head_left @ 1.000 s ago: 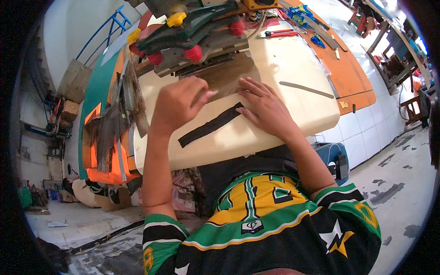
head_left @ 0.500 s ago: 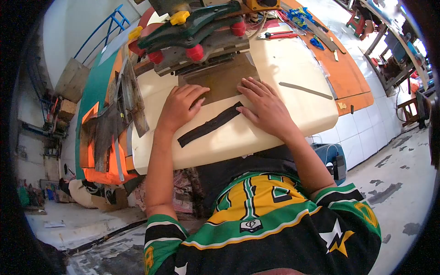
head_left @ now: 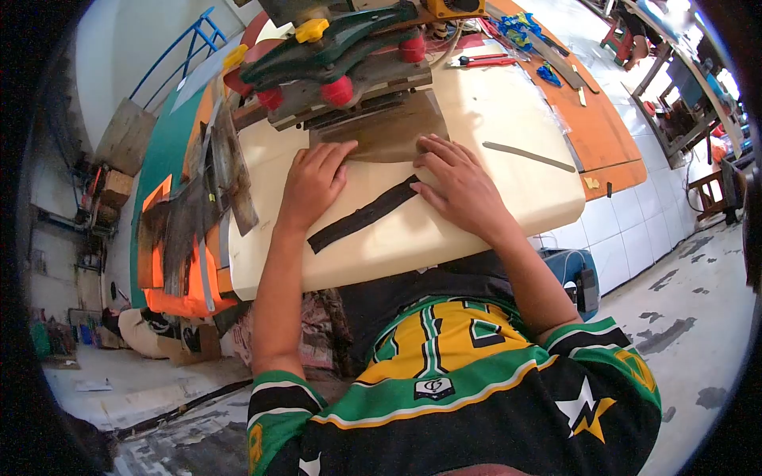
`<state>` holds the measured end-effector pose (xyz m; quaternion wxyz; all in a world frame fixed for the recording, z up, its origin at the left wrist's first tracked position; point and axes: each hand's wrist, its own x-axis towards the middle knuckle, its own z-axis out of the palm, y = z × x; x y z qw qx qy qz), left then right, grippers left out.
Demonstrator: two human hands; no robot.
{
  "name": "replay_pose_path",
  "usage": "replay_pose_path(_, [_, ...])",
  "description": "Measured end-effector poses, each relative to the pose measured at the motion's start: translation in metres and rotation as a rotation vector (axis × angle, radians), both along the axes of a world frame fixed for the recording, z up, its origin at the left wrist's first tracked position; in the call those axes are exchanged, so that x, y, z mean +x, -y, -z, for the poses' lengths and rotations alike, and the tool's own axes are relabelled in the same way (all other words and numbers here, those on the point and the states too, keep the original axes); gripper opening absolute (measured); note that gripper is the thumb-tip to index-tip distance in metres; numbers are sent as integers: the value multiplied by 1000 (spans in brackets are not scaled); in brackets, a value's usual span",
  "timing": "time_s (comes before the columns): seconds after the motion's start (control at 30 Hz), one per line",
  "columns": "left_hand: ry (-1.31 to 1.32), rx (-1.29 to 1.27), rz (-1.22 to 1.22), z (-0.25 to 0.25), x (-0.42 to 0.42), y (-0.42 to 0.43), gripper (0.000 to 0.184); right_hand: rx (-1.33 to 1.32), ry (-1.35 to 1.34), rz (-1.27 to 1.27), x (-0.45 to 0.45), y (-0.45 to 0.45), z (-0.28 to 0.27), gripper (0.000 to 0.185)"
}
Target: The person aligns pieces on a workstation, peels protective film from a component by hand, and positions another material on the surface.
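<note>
A brown translucent sheet (head_left: 385, 135) lies partly under the machine's plate, its near edge bowed up between my hands. My left hand (head_left: 317, 178) has its fingertips on the sheet's left corner, thumb beside the fingers. My right hand (head_left: 456, 182) is at the sheet's right corner, fingers bent over it and thumb apart, near the end of a black strip (head_left: 361, 216). That strip lies slanted on the cream work surface (head_left: 508, 190). Whether either hand pinches the sheet is hard to make out.
The green machine (head_left: 333, 51) with red knobs stands over the far side. A thin grey strip (head_left: 528, 155) and a red cutter (head_left: 486, 60) lie to the right. Dark scrap pieces (head_left: 182, 230) hang at the left. A person (head_left: 637, 40) is at the far right.
My left hand has lowered from above the surface onto the sheet's left side. The sheet's near edge has shifted toward the machine and now bows. My right hand has hardly moved.
</note>
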<state>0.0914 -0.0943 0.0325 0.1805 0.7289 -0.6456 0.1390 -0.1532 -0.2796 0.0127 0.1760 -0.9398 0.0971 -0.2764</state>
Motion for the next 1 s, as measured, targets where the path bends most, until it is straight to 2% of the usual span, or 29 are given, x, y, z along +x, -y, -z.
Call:
replay_pose_path(0.07, [29,-33,-67,0,1,1,48,4,-13,-16,0,0,0,38])
replay_pose_path(0.13, [165,-153,-136,8,6,3,52,8,-25,-25,0,2,2,37])
replay_pose_path(0.23, [193,-189,-194,10,6,1,49,22,-5,-39,-1,3,3,37])
replay_pose_path(0.53, [150,-170,-85,4,1,-1,29,-7,-62,-11,-2,1,0,49])
replay_pose_path(0.9, [237,-193,20,3,-2,0,27,-52,-150,67,1,-1,0,64])
replay_pose_path(1.0, [230,-196,35,3,-2,-1,25,-44,-96,92,2,-1,3,69])
